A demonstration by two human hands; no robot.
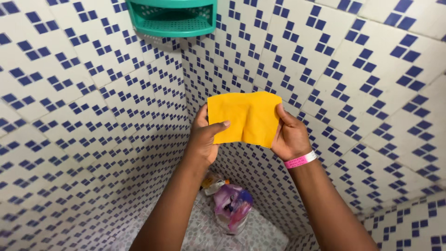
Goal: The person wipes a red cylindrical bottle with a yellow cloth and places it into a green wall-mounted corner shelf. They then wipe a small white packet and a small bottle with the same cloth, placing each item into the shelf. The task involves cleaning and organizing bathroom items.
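Observation:
A yellow-orange cleaning cloth [246,117] is stretched flat in front of a tiled corner, held up at chest height. My left hand [204,139] pinches its left edge, thumb across the front. Gripping the right edge is my right hand [290,137], which wears a pink wristband [301,161]. The cloth is slightly creased down the middle and touches neither wall.
White walls with blue square-pattern tiles [93,116] meet in a corner ahead. A teal plastic corner shelf [173,18] hangs high up. On the floor below stand a clear bottle with pink and purple content [232,209] and a small container [213,185] behind it.

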